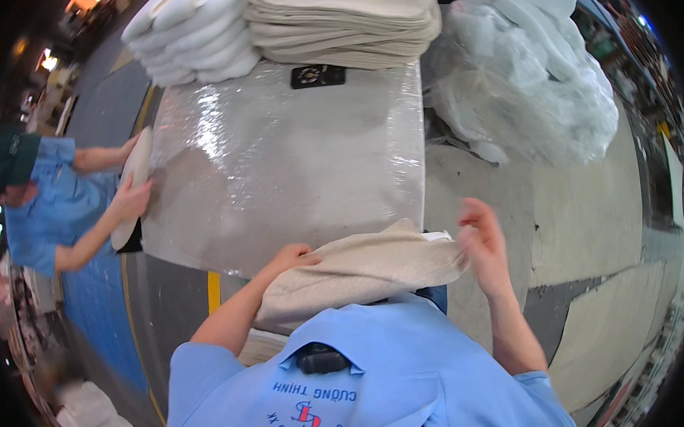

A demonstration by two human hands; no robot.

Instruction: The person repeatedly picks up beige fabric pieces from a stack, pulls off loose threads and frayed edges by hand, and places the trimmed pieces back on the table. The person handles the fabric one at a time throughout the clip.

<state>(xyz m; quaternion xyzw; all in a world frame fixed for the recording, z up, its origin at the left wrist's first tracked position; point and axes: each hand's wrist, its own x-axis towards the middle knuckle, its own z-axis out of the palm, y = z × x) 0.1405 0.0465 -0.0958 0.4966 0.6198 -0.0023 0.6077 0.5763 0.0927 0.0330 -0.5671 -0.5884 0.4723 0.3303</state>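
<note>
A beige fabric piece [360, 270] is held at the near table edge [282, 247]. Left hand [294, 257] lies pressed flat upon it; right hand [483, 241] hovers beside its end, fingers loosely spread. Both ends should be gripped evenly.

Bright, even overhead light fills the scene, and glare sparkles on the plastic-wrapped bench [277, 163], strongest at its upper left. Soft shadows lie under the cloth stacks above it. The right hand [481, 241], just right of the bench, is motion-blurred. Fisheye bending curves edges toward the black, dim rim, where lamps glow orange
</note>
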